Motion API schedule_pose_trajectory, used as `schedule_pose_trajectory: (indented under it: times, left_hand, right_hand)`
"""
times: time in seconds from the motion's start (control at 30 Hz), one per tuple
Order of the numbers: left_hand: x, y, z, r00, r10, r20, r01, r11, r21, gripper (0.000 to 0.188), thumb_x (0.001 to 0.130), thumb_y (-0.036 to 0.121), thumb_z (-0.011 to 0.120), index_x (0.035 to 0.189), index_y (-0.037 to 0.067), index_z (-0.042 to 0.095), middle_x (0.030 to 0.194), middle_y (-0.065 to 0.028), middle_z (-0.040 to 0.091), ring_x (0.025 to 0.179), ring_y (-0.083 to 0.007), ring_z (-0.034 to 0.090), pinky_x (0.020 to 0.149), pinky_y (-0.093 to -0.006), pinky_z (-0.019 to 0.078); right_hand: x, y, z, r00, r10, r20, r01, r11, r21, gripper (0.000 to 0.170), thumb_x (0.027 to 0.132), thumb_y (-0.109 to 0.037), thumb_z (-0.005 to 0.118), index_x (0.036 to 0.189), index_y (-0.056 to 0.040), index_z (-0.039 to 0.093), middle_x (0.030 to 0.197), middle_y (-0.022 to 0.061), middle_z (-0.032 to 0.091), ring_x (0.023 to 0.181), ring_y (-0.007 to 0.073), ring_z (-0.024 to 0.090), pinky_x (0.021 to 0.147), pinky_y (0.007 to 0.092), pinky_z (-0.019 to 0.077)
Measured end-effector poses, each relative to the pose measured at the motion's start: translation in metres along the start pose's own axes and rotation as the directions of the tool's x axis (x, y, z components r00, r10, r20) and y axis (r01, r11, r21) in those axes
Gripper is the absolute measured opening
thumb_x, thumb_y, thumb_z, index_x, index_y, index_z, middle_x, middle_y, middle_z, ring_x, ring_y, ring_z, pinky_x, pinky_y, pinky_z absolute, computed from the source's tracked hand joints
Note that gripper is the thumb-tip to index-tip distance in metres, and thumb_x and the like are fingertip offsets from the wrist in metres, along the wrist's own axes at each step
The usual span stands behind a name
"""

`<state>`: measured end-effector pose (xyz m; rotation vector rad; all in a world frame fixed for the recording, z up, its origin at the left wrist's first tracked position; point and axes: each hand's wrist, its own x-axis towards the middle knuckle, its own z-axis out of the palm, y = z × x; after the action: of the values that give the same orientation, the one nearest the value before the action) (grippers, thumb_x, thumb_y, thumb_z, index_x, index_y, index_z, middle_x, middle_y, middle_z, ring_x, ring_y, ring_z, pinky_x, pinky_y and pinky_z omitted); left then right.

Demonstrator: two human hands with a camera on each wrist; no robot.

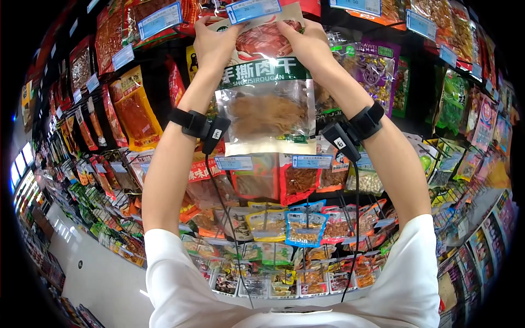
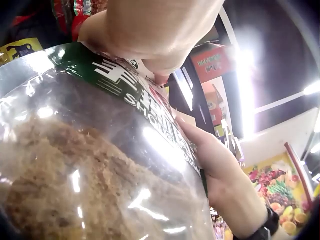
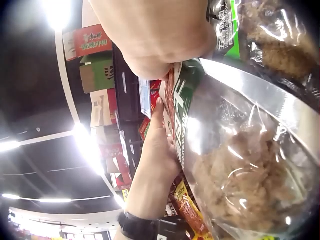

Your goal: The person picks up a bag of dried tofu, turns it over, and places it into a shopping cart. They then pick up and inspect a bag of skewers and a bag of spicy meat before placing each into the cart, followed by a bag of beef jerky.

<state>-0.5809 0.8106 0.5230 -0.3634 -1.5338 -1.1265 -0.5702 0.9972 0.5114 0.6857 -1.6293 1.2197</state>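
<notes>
A large bag of shredded dried meat (image 1: 268, 112) hangs upright between both hands in the head view, with a green band and a clear window showing brown meat. My left hand (image 1: 214, 48) grips its upper left edge, thumb on the front face. At the upper right edge my right hand (image 1: 307, 48) holds it the same way, the other fingers hidden behind. A blue-edged price tag (image 1: 253, 10) overlaps the bag's top. Up close, the bag's clear window (image 2: 75, 165) fills much of the left wrist view, and the meat (image 3: 245, 175) shows through it in the right wrist view.
Hanging snack bags crowd the racks around the hands, among them a purple bag (image 1: 377, 74) to the right and an orange bag (image 1: 135, 106) to the left. Price tags (image 1: 311, 162) stick out below the held bag. A pale floor aisle (image 1: 104, 268) runs at lower left.
</notes>
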Motion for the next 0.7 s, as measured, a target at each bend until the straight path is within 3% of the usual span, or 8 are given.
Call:
schedule_pose_trajectory:
  times: [0.1,0.2,0.33,0.4,0.43,0.53,0.63,0.7]
  left_hand:
    - [0.004,0.0,0.003,1.0,-0.012,0.01,0.012,0.999,0.031,0.083,0.071,0.045,0.079,0.134,0.001,0.046,0.126,-0.0188,0.06,0.114,-0.0266,0.06,0.096,-0.034,0.0446]
    - [0.013,-0.011,0.011,1.0,0.021,0.009,-0.021,1.0,-0.019,0.096,0.063,0.052,0.083,0.133,-0.001,0.044,0.124,-0.0251,0.059,0.115,-0.035,0.059,0.097,-0.0372,0.0457]
    - [0.01,-0.005,0.011,0.999,-0.014,0.042,0.017,0.998,-0.056,0.09,0.065,0.049,0.083,0.13,-0.001,0.047,0.125,-0.0241,0.059,0.117,-0.0337,0.058,0.098,-0.0373,0.0445]
    - [0.014,-0.01,0.014,0.998,0.063,0.014,-0.063,0.998,-0.026,0.09,0.066,0.047,0.082,0.132,-0.002,0.046,0.124,-0.0236,0.059,0.115,-0.0327,0.059,0.097,-0.0374,0.045]
    - [0.016,-0.012,0.016,0.997,0.08,0.002,-0.08,0.996,-0.032,0.09,0.066,0.047,0.082,0.132,-0.002,0.046,0.124,-0.0235,0.06,0.115,-0.0326,0.059,0.097,-0.0373,0.0453]
    - [0.017,-0.014,0.018,0.995,0.102,-0.017,-0.102,0.994,-0.026,0.086,0.07,0.048,0.08,0.131,-0.003,0.048,0.125,-0.0226,0.059,0.114,-0.03,0.06,0.096,-0.0358,0.0448]
    - [0.011,-0.002,0.013,0.996,0.087,-0.003,-0.086,0.996,0.034,0.084,0.07,0.048,0.08,0.13,-0.003,0.049,0.126,-0.02,0.06,0.115,-0.0261,0.059,0.097,-0.0337,0.044]
    - [0.01,0.0,0.021,0.991,0.135,-0.007,-0.135,0.978,-0.158,0.072,0.072,0.026,0.082,0.127,-0.002,0.046,0.114,-0.0158,0.066,0.105,-0.0209,0.063,0.092,-0.0305,0.048]
  right_hand:
    - [0.006,0.007,0.001,1.0,-0.026,0.015,0.025,0.999,0.031,0.037,0.085,-0.035,0.065,0.097,-0.0006,0.071,0.077,0.0133,0.071,0.073,0.0247,0.07,0.074,0.0369,0.0522]
    - [0.007,0.007,-0.003,0.999,-0.051,0.0,0.051,0.998,-0.027,0.038,0.085,-0.036,0.065,0.098,-0.0009,0.071,0.082,0.0158,0.071,0.08,0.0286,0.07,0.077,0.0386,0.0516]
    - [0.008,0.004,-0.006,0.994,-0.108,-0.013,0.107,0.991,-0.082,0.039,0.085,-0.038,0.065,0.098,-0.0022,0.071,0.087,0.0184,0.071,0.087,0.033,0.068,0.08,0.0409,0.0504]
    - [0.006,0.0,-0.007,0.993,-0.114,-0.033,0.11,0.989,-0.103,0.039,0.086,-0.039,0.065,0.099,-0.0029,0.071,0.089,0.0191,0.071,0.089,0.0345,0.068,0.081,0.0417,0.05]
    - [0.005,-0.004,-0.006,0.994,-0.103,-0.039,0.098,0.989,-0.108,0.039,0.086,-0.039,0.064,0.101,-0.0032,0.071,0.086,0.0178,0.071,0.084,0.0323,0.069,0.079,0.0403,0.051]
    - [0.001,-0.019,-0.006,0.998,0.022,-0.062,-0.029,0.994,-0.106,0.035,0.089,-0.03,0.066,0.109,-0.0008,0.066,0.101,0.0196,0.07,0.097,0.03,0.067,0.084,0.0386,0.0486]
    - [0.002,-0.014,-0.008,0.998,0.028,-0.05,-0.032,0.996,-0.088,0.034,0.09,-0.027,0.064,0.109,0.0014,0.066,0.1,0.0194,0.07,0.094,0.0311,0.067,0.082,0.0375,0.0488]
    - [0.0,-0.014,-0.008,0.997,0.019,-0.073,-0.023,0.998,-0.054,0.034,0.091,-0.026,0.064,0.108,0.0026,0.066,0.098,0.0188,0.07,0.093,0.0309,0.067,0.081,0.0367,0.0487]
